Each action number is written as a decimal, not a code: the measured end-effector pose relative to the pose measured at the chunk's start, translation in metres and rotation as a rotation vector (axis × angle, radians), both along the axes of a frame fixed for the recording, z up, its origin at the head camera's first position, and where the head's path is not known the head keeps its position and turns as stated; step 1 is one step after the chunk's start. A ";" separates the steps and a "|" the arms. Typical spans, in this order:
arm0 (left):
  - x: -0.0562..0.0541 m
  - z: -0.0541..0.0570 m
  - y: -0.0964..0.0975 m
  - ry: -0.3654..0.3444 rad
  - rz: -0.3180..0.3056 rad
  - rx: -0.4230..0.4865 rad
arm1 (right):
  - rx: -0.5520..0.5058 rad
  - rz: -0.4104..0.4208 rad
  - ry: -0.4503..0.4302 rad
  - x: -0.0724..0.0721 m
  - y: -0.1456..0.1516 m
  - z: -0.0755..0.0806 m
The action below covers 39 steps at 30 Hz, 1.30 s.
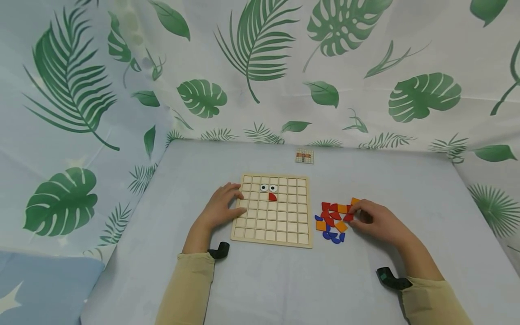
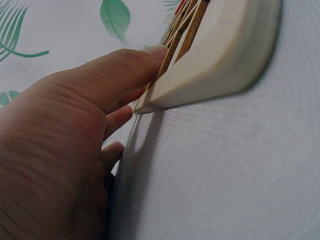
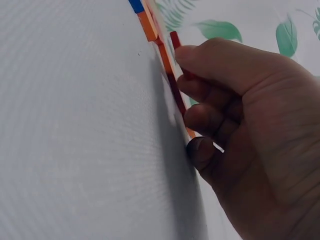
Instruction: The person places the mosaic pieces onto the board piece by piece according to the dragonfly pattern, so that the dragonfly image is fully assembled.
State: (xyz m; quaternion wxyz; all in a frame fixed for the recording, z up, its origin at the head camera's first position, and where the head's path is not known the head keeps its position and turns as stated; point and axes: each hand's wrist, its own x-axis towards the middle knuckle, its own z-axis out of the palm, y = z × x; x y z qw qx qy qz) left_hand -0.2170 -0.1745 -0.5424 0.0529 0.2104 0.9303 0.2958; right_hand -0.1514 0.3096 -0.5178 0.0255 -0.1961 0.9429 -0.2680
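Observation:
A wooden grid board (image 1: 268,244) lies flat on the table. Two white eye pieces (image 1: 264,188) and a red quarter-round piece (image 1: 272,197) sit in its upper squares. At the board's left edge rests my left hand (image 1: 219,205), thumb laid on the wooden rim (image 2: 195,92), other fingers along the side. My right hand (image 1: 378,220) pinches a red piece (image 3: 175,40) between thumb and forefinger, just over the right side of a pile of flat pieces. Red, orange (image 1: 321,225) and blue pieces (image 1: 336,240) make up that pile; the hand hides part of it.
A small pattern card (image 1: 304,156) lies behind the board, toward the back of the pale table (image 1: 260,284). Leaf-print cloth (image 1: 268,113) hangs around the back and sides. Dark wrist devices (image 1: 392,279) show near both sleeves.

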 end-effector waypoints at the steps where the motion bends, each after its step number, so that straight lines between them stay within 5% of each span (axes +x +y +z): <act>1: 0.000 0.000 0.000 -0.002 0.001 0.001 | 0.001 -0.003 0.001 0.000 0.000 0.001; 8: 0.000 -0.001 -0.001 0.003 0.000 -0.006 | -0.016 0.039 0.031 -0.005 -0.011 0.011; 16: 0.000 -0.002 -0.002 0.012 -0.004 0.004 | -0.031 0.098 -0.074 -0.021 -0.044 0.028; 22: -0.001 -0.001 -0.001 0.017 -0.007 0.012 | -0.018 0.138 -0.065 -0.036 -0.069 0.035; 39: -0.002 0.000 -0.002 0.004 -0.004 0.001 | -0.019 0.222 -0.105 -0.073 -0.148 0.041</act>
